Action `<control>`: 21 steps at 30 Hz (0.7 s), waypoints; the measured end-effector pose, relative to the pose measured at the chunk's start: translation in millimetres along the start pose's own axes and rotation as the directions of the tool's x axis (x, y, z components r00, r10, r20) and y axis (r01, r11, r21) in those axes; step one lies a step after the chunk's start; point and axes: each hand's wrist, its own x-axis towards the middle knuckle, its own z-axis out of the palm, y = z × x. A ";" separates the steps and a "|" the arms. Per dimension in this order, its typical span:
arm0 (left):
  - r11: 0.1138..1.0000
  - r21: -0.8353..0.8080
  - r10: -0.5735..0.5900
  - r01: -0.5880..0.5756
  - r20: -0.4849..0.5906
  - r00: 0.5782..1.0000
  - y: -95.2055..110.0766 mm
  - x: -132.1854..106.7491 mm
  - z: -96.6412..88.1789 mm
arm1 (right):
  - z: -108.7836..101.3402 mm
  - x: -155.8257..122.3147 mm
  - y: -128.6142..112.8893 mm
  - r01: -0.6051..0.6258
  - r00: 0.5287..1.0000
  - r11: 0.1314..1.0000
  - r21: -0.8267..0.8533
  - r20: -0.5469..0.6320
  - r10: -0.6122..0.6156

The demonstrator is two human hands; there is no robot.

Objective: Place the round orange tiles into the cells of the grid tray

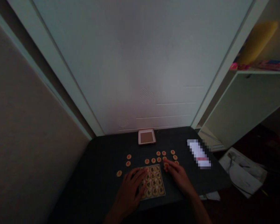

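A square tray [165, 186] of round Chinese chess pieces [148, 184] with dark characters sits near the table's front edge. My left hand [130, 188] lies over its left side, fingers stretched out, the tips at the upper-left pieces; part of the tray is hidden under it. To the right of the tray, my right hand [177, 175] is closed, with a red-marked chess piece [166, 165] at its thumb and fingertips. Loose red-marked pieces [153, 160] lie in an uneven row beyond the tray. A few more pieces [128, 163] are to the left, near my left hand.
The dark table [102, 155] meets a white panel [140, 77] at the back. An empty-looking shallow box lid [147, 137] stands by that panel. A pixelated pale object [199, 154] lies at the right. Beyond the table are a shelf [261, 72] and a white box [244, 172].
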 end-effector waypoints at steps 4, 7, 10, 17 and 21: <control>1.000 -0.004 -0.006 0.006 0.009 1.000 -0.3 0.4 0.7 | 1.6 -1.4 -5.4 -0.005 1.000 1.000 0.030 0.009 0.005; 1.000 -0.002 -0.001 0.001 0.012 1.000 -0.3 0.4 0.1 | 1.6 -1.3 -4.0 -0.013 1.000 0.999 0.049 0.023 0.012; 1.000 0.005 -0.002 0.002 0.005 1.000 -0.3 0.4 -0.4 | 1.6 0.1 0.8 -0.009 1.000 0.998 0.066 0.026 0.008; 1.000 -0.007 0.000 0.000 -0.005 1.000 1.4 0.6 -1.8 | 3.2 1.7 5.6 0.001 0.999 0.998 0.062 -0.038 0.001; 1.000 -0.014 -0.010 0.010 0.009 1.000 2.7 0.0 -3.4 | 3.3 0.8 3.0 -0.015 0.998 0.999 0.031 -0.061 0.017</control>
